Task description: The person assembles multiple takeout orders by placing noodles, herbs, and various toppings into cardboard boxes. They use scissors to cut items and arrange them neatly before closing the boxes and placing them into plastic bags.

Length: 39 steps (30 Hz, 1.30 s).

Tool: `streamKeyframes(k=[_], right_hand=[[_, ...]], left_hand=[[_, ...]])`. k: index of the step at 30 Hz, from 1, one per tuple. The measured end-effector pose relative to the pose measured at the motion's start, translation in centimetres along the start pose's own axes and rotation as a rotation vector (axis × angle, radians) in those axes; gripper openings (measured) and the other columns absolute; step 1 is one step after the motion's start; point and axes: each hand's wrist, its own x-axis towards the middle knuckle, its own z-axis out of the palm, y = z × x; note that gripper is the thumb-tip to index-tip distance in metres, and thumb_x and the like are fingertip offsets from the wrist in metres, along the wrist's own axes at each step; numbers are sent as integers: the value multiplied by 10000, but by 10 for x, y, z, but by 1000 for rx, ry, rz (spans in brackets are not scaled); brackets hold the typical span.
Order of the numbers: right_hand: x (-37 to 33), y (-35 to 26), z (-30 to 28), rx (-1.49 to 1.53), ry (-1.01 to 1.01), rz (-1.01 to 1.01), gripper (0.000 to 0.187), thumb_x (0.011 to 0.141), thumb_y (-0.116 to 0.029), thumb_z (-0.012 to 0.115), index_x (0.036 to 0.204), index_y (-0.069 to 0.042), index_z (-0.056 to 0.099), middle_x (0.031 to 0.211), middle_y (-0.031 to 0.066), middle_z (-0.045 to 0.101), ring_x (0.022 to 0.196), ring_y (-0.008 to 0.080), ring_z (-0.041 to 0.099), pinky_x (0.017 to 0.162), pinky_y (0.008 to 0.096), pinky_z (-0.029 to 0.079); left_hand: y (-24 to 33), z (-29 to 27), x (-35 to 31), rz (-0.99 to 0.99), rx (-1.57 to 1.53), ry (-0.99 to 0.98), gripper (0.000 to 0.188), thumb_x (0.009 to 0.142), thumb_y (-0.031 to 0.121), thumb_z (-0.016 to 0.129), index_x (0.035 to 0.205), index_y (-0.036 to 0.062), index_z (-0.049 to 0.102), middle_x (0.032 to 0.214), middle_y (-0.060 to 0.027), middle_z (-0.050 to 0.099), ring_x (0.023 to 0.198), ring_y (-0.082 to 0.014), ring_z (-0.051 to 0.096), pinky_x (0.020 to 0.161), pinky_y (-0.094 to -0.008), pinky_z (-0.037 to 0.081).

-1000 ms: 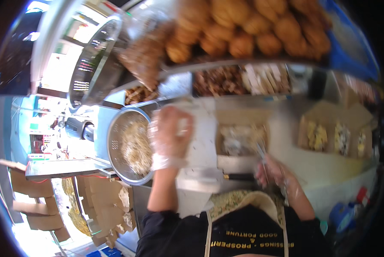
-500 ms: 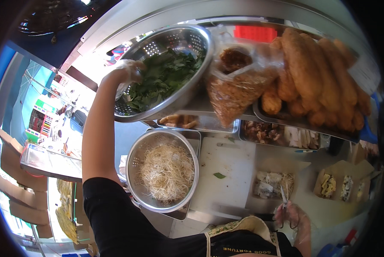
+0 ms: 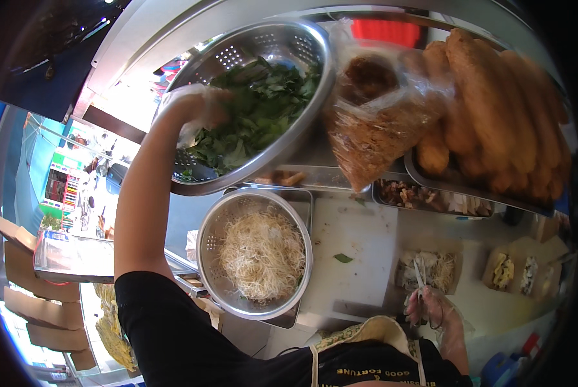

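Observation:
My left hand [image 3: 200,111], in a clear plastic glove, reaches into a large metal colander [image 3: 328,71] at the upper left. Its blurred fingers are at the edge of a heap of green leaves [image 3: 269,106], and whether they grip any is not visible. At the lower right my gloved right hand [image 3: 436,311] is closed around the handles of a pair of scissors [image 3: 420,273]. The blades point away from me, over a cardboard box [image 3: 458,274] holding noodle-like strands and pale pieces. Bean sprouts [image 3: 263,255] fill a smaller colander [image 3: 206,274] below the leaves.
A white cutting board [image 3: 340,290] with one loose leaf [image 3: 343,258] lies mid-counter. Beyond it stand a plastic bag of brown crumbs [image 3: 372,142] and a tray of long fried dough sticks [image 3: 489,109]. Another filled cardboard box [image 3: 513,274] sits at the right.
My left hand has moved slightly further into the leaves. The scissors in my right hand have shifted left and tilted over the box. The whole view has shifted a little.

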Motion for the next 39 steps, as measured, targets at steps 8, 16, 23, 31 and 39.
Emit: streamKeyframes(k=[8,16,23,31,39], right_hand=[[-38,29,-15,-13,61,-71,464,1040,-447,377,1001,-17,546,822,102,648,654,160,619,643,306,541],[-63,70,-37,-152,75,5,398,1034,-401,426,992,-37,581,778,57,642,670,120,618,617,261,515],[-57,84,-116,-593,323,-573,347,955,-381,607,935,-36,570,759,120,601,686,242,574,641,382,465],[-56,72,-145,-644,448,-361,576,960,-521,516,959,51,589,803,249,616,783,431,601,727,485,454],[-55,74,-178,-663,316,-1,690,973,-594,417,828,49,622,695,211,598,750,407,594,760,481,455]], left_hand=[[-48,11,-7,252,-231,378,291,880,217,678,1119,52,660,1088,-112,666,987,-213,631,877,-342,506],[44,29,-135,174,-564,759,264,931,181,589,1148,38,639,1036,-38,627,890,-123,561,782,-255,436],[307,199,-177,224,-1257,346,280,909,95,676,1175,33,610,1030,-57,663,868,-97,609,710,-239,493],[543,347,-119,327,-1227,-361,361,897,138,685,1208,3,560,846,-78,657,653,-119,620,547,-264,514],[563,367,-98,398,-980,-306,567,861,33,632,1390,-15,435,785,-72,642,622,-130,598,585,-266,500]])
